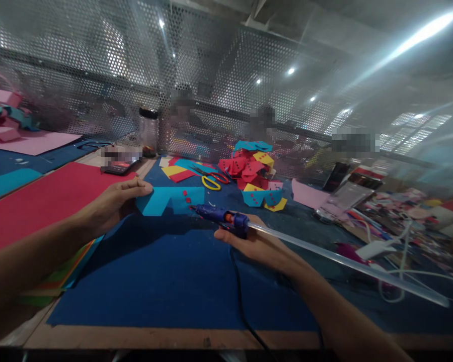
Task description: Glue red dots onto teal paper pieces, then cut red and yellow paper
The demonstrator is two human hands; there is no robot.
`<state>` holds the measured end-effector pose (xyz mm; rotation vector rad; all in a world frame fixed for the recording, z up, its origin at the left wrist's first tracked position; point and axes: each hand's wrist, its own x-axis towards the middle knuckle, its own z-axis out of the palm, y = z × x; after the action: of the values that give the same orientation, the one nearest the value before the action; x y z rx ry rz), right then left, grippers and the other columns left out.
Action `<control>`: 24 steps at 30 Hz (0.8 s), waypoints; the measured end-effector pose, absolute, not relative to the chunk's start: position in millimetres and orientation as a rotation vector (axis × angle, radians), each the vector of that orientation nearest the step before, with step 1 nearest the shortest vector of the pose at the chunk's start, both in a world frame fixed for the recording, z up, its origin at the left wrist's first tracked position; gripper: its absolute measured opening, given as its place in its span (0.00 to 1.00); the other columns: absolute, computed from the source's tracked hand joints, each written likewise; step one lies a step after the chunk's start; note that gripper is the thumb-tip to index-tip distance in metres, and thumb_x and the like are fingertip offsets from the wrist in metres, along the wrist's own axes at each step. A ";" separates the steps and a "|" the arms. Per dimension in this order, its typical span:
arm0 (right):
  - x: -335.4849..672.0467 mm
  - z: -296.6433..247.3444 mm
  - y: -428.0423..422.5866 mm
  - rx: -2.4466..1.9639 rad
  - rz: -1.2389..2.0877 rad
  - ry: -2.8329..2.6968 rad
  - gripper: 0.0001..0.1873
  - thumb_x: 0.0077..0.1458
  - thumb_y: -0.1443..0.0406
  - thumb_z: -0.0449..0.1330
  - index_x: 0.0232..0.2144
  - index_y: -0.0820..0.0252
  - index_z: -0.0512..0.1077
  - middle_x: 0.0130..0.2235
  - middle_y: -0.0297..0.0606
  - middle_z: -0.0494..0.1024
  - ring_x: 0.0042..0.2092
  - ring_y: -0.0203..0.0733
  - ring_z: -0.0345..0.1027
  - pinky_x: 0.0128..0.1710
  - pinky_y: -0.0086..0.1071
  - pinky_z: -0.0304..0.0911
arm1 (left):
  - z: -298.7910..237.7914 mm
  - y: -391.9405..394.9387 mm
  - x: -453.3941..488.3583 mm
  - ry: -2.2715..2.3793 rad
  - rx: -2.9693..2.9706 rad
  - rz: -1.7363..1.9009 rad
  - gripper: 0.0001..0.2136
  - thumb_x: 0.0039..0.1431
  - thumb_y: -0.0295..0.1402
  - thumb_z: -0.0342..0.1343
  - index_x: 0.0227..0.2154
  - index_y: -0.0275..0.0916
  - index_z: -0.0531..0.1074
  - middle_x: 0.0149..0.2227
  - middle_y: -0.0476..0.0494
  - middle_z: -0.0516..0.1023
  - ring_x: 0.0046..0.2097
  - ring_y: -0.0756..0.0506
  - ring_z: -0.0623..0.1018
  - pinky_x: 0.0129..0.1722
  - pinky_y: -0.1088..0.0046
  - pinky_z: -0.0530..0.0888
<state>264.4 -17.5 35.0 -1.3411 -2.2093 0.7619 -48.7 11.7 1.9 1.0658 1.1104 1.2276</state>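
My left hand (117, 201) pinches the left end of a light-blue paper cutout (160, 201) and holds it up above the dark blue table covering. The cutout has a notch in its lower edge and small red squares near its right end. My right hand (258, 244) is wrapped round a blue glue gun (222, 216), whose nozzle points left at the cutout's right end; whether the tip touches the paper I cannot tell. A long clear glue stick (347, 259) sticks out of the gun's back, and a black cord (241, 306) hangs from it.
Behind the cutout lie scissors (210, 182) with yellow and red handles and coloured paper scraps (177, 172). A pile of folded paper pieces (249, 168) stands further right. Red sheets (71, 196) and a phone (121, 163) lie left; white cables (402, 251) and clutter lie right.
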 end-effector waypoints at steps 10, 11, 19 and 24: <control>265.7 35.8 -20.5 -1.353 0.809 -2.087 0.21 0.54 0.46 0.63 0.35 0.58 0.73 0.30 0.34 0.73 0.31 0.40 0.64 0.28 0.32 0.58 | -1.5 15.1 -53.1 1.089 1.069 1.247 0.11 0.46 0.43 0.70 0.27 0.44 0.78 0.27 0.50 0.73 0.29 0.49 0.73 0.25 0.76 0.72; 265.8 35.6 -20.1 -1.359 0.801 -2.078 0.21 0.53 0.46 0.63 0.34 0.58 0.73 0.29 0.34 0.73 0.31 0.40 0.64 0.28 0.32 0.58 | -2.0 15.6 -53.4 1.084 1.074 1.253 0.11 0.46 0.43 0.70 0.27 0.44 0.79 0.28 0.49 0.74 0.29 0.49 0.73 0.25 0.75 0.73; 263.4 35.2 -16.9 -1.338 0.764 -2.126 0.20 0.54 0.47 0.63 0.29 0.58 0.71 0.23 0.29 0.65 0.26 0.35 0.54 0.24 0.30 0.50 | -1.2 15.3 -53.1 1.058 1.056 1.269 0.10 0.47 0.42 0.71 0.27 0.44 0.79 0.28 0.50 0.75 0.30 0.49 0.74 0.26 0.75 0.74; 263.2 34.8 -17.0 -1.317 0.811 -2.144 0.20 0.55 0.48 0.63 0.29 0.58 0.71 0.25 0.31 0.67 0.27 0.35 0.57 0.25 0.30 0.52 | -1.9 15.7 -54.2 1.081 1.054 1.260 0.10 0.46 0.43 0.71 0.26 0.45 0.78 0.27 0.50 0.76 0.29 0.48 0.75 0.26 0.74 0.74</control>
<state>263.2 -17.0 34.8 -1.3167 -2.1443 0.8110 -54.2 15.7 -1.9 1.0541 1.0806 1.2599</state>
